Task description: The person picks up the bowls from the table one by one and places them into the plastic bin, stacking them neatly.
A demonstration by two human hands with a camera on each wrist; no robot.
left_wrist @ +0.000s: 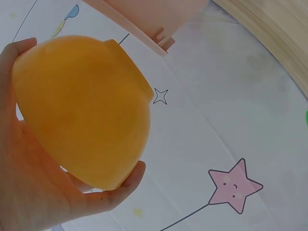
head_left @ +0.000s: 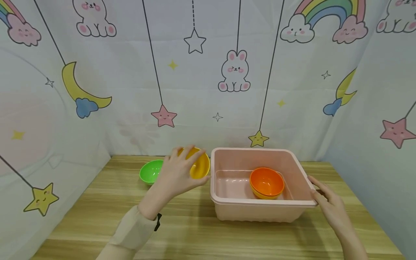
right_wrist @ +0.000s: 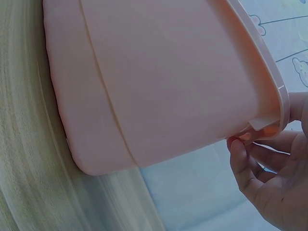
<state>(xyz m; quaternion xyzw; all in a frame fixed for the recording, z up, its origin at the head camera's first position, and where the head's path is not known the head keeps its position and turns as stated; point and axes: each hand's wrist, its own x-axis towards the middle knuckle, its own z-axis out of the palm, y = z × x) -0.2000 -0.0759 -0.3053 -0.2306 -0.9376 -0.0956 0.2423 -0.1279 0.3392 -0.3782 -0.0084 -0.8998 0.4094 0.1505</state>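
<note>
My left hand (head_left: pixel 177 173) grips a yellow bowl (head_left: pixel 201 166) by its rim, the bowl tipped on its side just left of the pink basin. In the left wrist view the rounded outside of that yellow bowl (left_wrist: pixel 86 110) and its foot show, with fingers and thumb spread around the rim. At the right end of the pink basin (head_left: pixel 256 213), my right hand (head_left: pixel 333 204) holds the rim. The right wrist view has the curled fingers (right_wrist: pixel 240 163) under the basin's lip. Inside the basin, an orange bowl (head_left: pixel 266 181) sits nested in a yellow one (head_left: pixel 264 196).
A green bowl (head_left: pixel 151 172) stands on the wooden table (head_left: pixel 182 231) to the left, partly hidden behind my left hand. White cloth (head_left: pixel 201 94) printed with rabbits, stars and moons hangs behind the table and along both sides.
</note>
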